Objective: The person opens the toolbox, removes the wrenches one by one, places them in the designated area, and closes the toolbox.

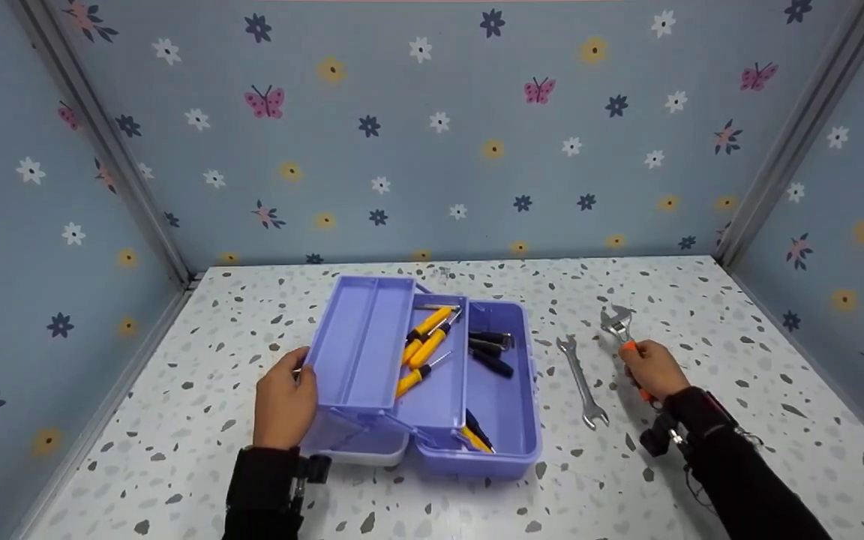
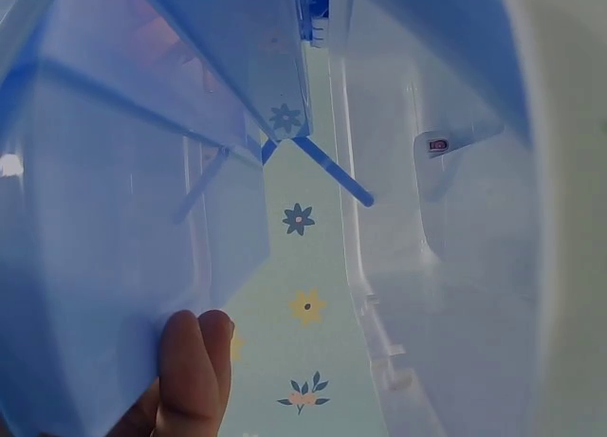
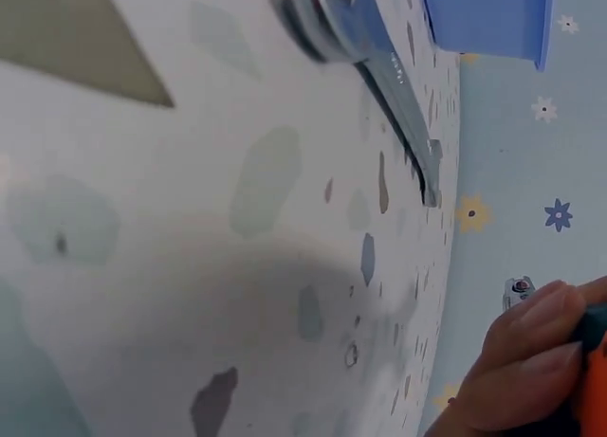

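A purple toolbox (image 1: 533, 405) stands with its tiers spread toward the left. My left hand (image 1: 286, 401) grips the left edge of the raised upper tray (image 1: 357, 337); in the left wrist view its fingertips (image 2: 194, 361) lie against the translucent plastic. My right hand (image 1: 655, 370) holds an adjustable wrench (image 1: 618, 322) by its orange handle, the metal head pointing away from me. To its left a double open-ended wrench (image 1: 582, 382) lies flat on the table. Yellow-handled screwdrivers (image 1: 428, 349) rest in the middle tray, and black-handled tools (image 1: 490, 352) in the deep compartment.
The speckled white table (image 1: 477, 510) is bordered by flower-patterned panels (image 1: 432, 172) at the back and both sides. Grey metal posts (image 1: 799, 135) stand at the corners. A white lower part (image 1: 368, 456) of the box shows beneath the raised trays.
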Demonstrator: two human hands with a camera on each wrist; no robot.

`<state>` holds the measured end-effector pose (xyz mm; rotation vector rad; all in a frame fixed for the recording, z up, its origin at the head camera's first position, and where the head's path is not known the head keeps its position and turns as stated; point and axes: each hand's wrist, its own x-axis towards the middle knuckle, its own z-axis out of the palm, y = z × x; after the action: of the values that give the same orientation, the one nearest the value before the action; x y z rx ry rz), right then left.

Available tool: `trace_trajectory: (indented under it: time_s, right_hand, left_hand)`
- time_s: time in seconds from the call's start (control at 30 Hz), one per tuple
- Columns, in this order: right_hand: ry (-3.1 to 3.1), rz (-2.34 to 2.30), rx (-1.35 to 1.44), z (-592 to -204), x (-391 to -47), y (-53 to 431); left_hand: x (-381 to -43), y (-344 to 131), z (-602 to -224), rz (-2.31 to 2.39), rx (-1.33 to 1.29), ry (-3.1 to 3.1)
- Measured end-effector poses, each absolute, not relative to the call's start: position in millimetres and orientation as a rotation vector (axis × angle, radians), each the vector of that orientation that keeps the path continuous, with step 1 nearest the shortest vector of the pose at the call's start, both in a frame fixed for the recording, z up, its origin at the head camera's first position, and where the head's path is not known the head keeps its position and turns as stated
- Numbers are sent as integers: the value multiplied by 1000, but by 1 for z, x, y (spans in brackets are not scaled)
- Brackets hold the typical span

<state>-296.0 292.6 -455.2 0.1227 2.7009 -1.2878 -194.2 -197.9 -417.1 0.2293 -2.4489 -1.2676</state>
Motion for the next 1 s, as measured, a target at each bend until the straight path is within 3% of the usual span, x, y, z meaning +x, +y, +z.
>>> trace_trajectory:
  time_s: [1.0]
  right_hand:
    - [2689, -995, 140, -458, -303, 301]
  left_hand:
    - [-193, -196, -417, -1235, 240, -2471]
